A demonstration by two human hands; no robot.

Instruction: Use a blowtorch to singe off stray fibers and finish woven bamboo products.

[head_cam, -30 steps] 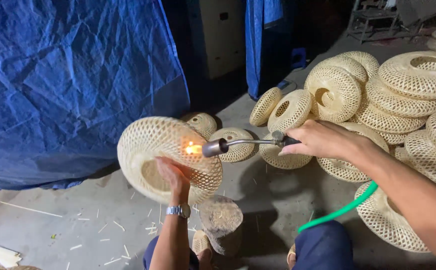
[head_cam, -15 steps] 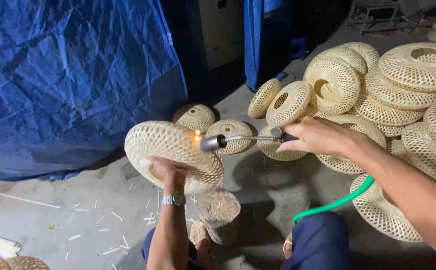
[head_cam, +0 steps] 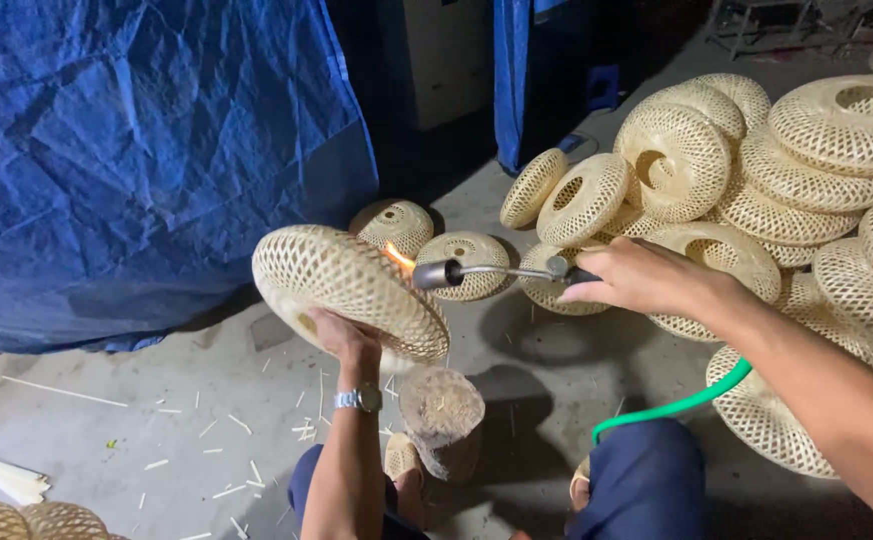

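— Fingers first: what does each hand hold?

— Fingers of the left hand are curled under the lower rim of a woven bamboo lampshade, holding it up tilted, its domed side facing the camera. The right hand is closed around the handle of a gas torch, whose metal tube runs level toward the shade.

— And the torch's nozzle?

— Just beside the shade's upper right edge, with a small orange flame licking the weave. A green hose curves away below the right forearm.

— What lies around them?

— A wristwatch sits on the left wrist. Below the shade a short wooden stump stands on the concrete floor, between the person's knees. More woven shades are heaped to the right, a few leaning behind the torch. A blue tarp hangs at the left, and bamboo slivers litter the floor.
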